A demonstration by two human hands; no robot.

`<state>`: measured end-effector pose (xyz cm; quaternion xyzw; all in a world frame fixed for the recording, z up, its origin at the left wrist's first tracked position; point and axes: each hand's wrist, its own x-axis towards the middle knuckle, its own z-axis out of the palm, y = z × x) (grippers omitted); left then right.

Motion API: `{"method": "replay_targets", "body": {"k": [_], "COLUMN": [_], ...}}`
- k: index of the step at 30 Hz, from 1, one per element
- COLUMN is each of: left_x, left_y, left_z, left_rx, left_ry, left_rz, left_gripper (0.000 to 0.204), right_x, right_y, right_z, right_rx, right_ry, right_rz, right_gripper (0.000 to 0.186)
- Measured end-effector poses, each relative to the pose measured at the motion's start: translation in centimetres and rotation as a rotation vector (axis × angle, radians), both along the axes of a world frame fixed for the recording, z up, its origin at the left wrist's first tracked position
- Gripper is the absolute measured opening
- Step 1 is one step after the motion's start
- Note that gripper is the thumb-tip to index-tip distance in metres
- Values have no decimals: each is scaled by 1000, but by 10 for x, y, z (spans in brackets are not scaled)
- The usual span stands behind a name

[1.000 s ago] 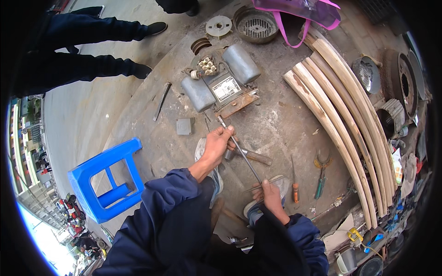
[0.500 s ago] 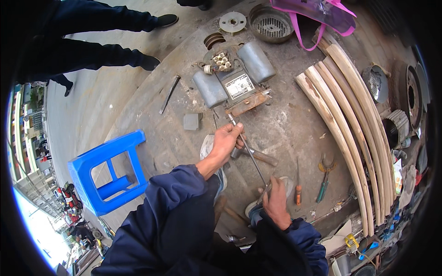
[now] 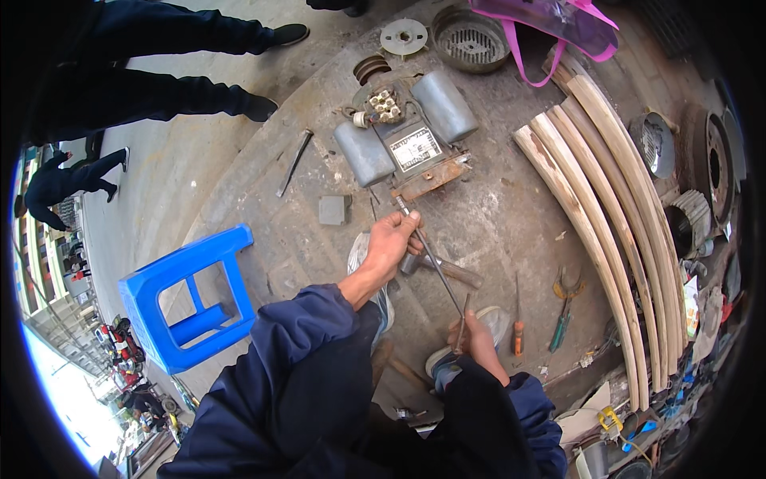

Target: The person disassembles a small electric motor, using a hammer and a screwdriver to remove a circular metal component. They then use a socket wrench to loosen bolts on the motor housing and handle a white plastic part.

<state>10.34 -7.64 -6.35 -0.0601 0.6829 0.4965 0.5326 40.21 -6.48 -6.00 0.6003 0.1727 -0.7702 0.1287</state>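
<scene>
A long thin T-handle socket wrench [image 3: 435, 259] slants from the motor down toward me. My left hand [image 3: 391, 246] is closed round its upper shaft. The tip meets the rusty base edge of the grey electric motor [image 3: 415, 150]; whether it sits on a bolt is too small to tell. At the lower end, my right hand [image 3: 480, 342] grips the short crossbar. Beneath the shaft lies a hammer [image 3: 459, 274] with a wooden handle, partly hidden by my left hand. The motor has two grey cylinders and an exposed terminal block.
Left stands a blue plastic stool [image 3: 152, 319]; near it lie a chisel [image 3: 295, 164] and a grey cover [image 3: 333, 210]. On the right are a screwdriver [image 3: 519, 327], green-handled pliers [image 3: 563, 315] and wooden poles [image 3: 590, 199]. A fan disc [image 3: 404, 37] and round housing [image 3: 469, 48] lie beyond.
My right hand has turned with the crossbar, which now points more away from me. My left hand stays at the upper shaft. Another person has come into view at the far left.
</scene>
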Motion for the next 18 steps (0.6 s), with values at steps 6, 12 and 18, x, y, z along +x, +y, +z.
{"method": "replay_targets", "body": {"k": [6,12,18], "left_x": [-4,-3,-6], "left_y": [-3,-3,-4], "left_z": [2,3,1], "left_rx": [1,-10,5], "left_ry": [-15,-10,2], "left_rz": [2,-2,11], "left_gripper": [33,33,34], "right_x": [0,-4,15], "right_y": [0,-9,-6], "right_z": [24,17,-11], "right_rx": [1406,332,-362], "right_ry": [175,181,258], "right_rz": [757,4,-380], "right_gripper": [51,57,48]}}
